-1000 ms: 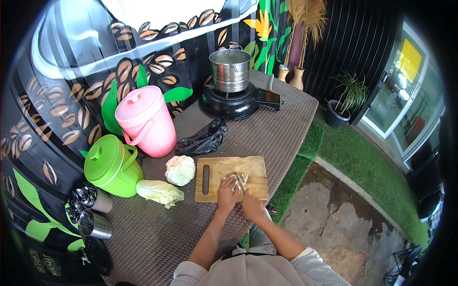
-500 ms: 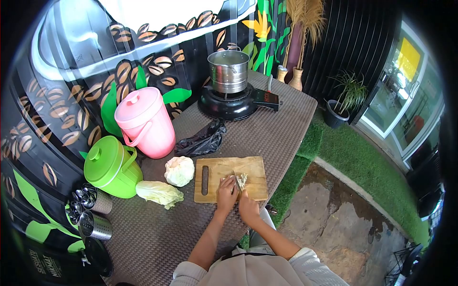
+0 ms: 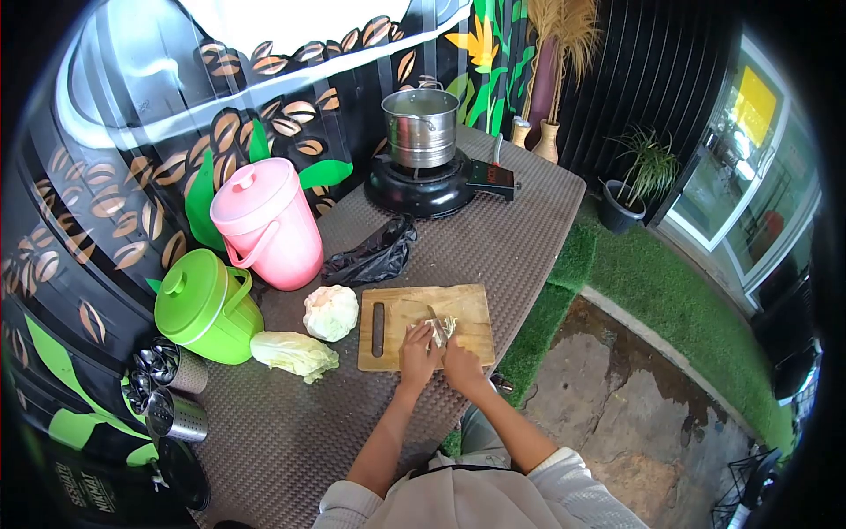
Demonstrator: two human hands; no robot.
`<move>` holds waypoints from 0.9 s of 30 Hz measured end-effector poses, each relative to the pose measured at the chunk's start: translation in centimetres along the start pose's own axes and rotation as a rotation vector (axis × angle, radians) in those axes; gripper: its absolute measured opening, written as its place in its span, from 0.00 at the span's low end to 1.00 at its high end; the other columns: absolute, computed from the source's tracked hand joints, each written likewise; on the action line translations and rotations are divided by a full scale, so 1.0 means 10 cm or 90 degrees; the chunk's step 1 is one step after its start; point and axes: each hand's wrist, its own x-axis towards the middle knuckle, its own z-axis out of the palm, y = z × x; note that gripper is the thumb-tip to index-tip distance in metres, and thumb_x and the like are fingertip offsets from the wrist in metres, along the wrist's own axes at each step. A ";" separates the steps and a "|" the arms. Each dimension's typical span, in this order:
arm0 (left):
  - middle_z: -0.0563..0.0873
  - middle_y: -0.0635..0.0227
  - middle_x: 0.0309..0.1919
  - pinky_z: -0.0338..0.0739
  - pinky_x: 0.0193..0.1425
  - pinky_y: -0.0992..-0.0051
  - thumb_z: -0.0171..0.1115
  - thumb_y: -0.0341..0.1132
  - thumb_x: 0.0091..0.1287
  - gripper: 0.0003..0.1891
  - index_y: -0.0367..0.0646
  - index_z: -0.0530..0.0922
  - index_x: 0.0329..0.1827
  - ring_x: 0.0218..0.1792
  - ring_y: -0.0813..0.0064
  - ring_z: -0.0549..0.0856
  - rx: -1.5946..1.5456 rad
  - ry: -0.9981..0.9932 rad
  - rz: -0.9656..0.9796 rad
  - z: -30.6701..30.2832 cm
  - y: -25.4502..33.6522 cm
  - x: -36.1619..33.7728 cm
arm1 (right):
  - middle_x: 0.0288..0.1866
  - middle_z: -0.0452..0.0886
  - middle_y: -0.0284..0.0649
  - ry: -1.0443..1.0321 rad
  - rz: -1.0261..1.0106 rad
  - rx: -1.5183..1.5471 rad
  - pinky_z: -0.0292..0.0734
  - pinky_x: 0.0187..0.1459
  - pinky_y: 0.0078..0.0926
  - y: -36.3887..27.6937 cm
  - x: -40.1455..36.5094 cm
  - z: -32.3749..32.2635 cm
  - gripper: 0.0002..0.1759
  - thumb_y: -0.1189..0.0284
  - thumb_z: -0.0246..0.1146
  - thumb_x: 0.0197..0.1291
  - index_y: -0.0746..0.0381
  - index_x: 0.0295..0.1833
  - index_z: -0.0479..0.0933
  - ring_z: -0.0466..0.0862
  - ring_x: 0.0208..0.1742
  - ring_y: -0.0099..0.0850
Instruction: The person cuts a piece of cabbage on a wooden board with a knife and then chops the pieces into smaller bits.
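A wooden cutting board (image 3: 403, 309) with a slot handle lies on the table under both hands. My right hand (image 3: 463, 365) is closed round a knife (image 3: 437, 323), whose blade points away across the board. Beside the blade, my left hand (image 3: 418, 356) presses its bent fingers down on a pale vegetable piece, mostly hidden beneath them. Thin pale shreds (image 3: 450, 325) lie right of the blade. Left of the board sit a round cabbage (image 3: 331, 313) and a napa cabbage piece (image 3: 294, 354), both apart from my hands.
A crumpled black plastic bag (image 3: 374, 254) lies behind the board. Farther back, a steel pot (image 3: 420, 129) stands on a black portable stove (image 3: 418, 189). Pink (image 3: 273, 229) and green (image 3: 207, 309) lidded buckets line the wall. A metal utensil holder (image 3: 176, 416) is at left.
The knife blade has tilted and shifted slightly within the shreds, and my right hand has moved a little away from me. My left hand stays nearly in place.
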 end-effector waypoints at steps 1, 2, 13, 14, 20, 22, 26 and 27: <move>0.84 0.51 0.53 0.62 0.75 0.59 0.60 0.26 0.64 0.14 0.31 0.83 0.51 0.63 0.56 0.78 0.000 0.001 0.002 0.00 0.01 0.01 | 0.31 0.84 0.55 -0.018 -0.045 -0.030 0.84 0.36 0.45 0.02 0.01 -0.07 0.16 0.73 0.58 0.60 0.69 0.51 0.67 0.88 0.35 0.49; 0.84 0.51 0.53 0.62 0.75 0.59 0.60 0.26 0.64 0.14 0.31 0.83 0.51 0.63 0.56 0.77 -0.006 0.001 -0.003 -0.01 0.03 0.01 | 0.31 0.84 0.55 -0.017 -0.047 -0.030 0.84 0.36 0.45 0.01 -0.02 -0.09 0.16 0.73 0.58 0.60 0.69 0.51 0.67 0.88 0.35 0.49; 0.85 0.50 0.51 0.65 0.74 0.58 0.60 0.26 0.63 0.13 0.30 0.83 0.48 0.61 0.55 0.79 -0.015 0.032 0.021 0.00 0.01 0.03 | 0.28 0.84 0.51 0.037 -0.078 -0.057 0.84 0.33 0.44 0.07 0.00 0.03 0.12 0.74 0.56 0.61 0.67 0.49 0.67 0.88 0.30 0.48; 0.85 0.50 0.52 0.64 0.74 0.58 0.61 0.26 0.63 0.14 0.30 0.83 0.50 0.63 0.56 0.78 -0.013 0.016 0.006 0.00 0.01 0.02 | 0.28 0.84 0.51 0.037 -0.080 -0.057 0.84 0.33 0.44 0.09 -0.01 0.02 0.12 0.74 0.56 0.61 0.67 0.49 0.67 0.88 0.30 0.48; 0.84 0.50 0.54 0.63 0.75 0.59 0.61 0.26 0.63 0.14 0.30 0.83 0.51 0.64 0.56 0.77 -0.009 0.007 0.013 -0.04 0.03 0.03 | 0.32 0.83 0.55 0.020 0.078 -0.008 0.84 0.34 0.41 -0.06 -0.17 0.26 0.21 0.76 0.61 0.56 0.71 0.54 0.66 0.88 0.35 0.47; 0.84 0.50 0.54 0.63 0.75 0.60 0.61 0.26 0.63 0.14 0.30 0.83 0.51 0.64 0.56 0.77 -0.010 0.005 0.015 -0.02 0.03 0.00 | 0.35 0.83 0.57 -0.005 0.056 0.000 0.84 0.36 0.42 -0.07 -0.09 0.17 0.23 0.77 0.62 0.55 0.71 0.55 0.66 0.88 0.37 0.48; 0.85 0.52 0.53 0.65 0.74 0.59 0.60 0.26 0.63 0.13 0.30 0.84 0.48 0.63 0.58 0.78 -0.005 0.005 -0.007 -0.02 0.04 0.01 | 0.34 0.84 0.56 -0.027 -0.059 -0.059 0.84 0.36 0.43 0.01 0.01 -0.15 0.18 0.77 0.58 0.59 0.70 0.54 0.67 0.88 0.36 0.48; 0.85 0.52 0.53 0.65 0.74 0.59 0.60 0.26 0.63 0.13 0.30 0.84 0.48 0.63 0.58 0.78 -0.005 0.002 -0.006 -0.02 0.02 0.01 | 0.34 0.84 0.55 -0.047 -0.077 -0.088 0.84 0.34 0.41 0.02 -0.01 -0.18 0.14 0.75 0.56 0.61 0.69 0.51 0.69 0.88 0.35 0.48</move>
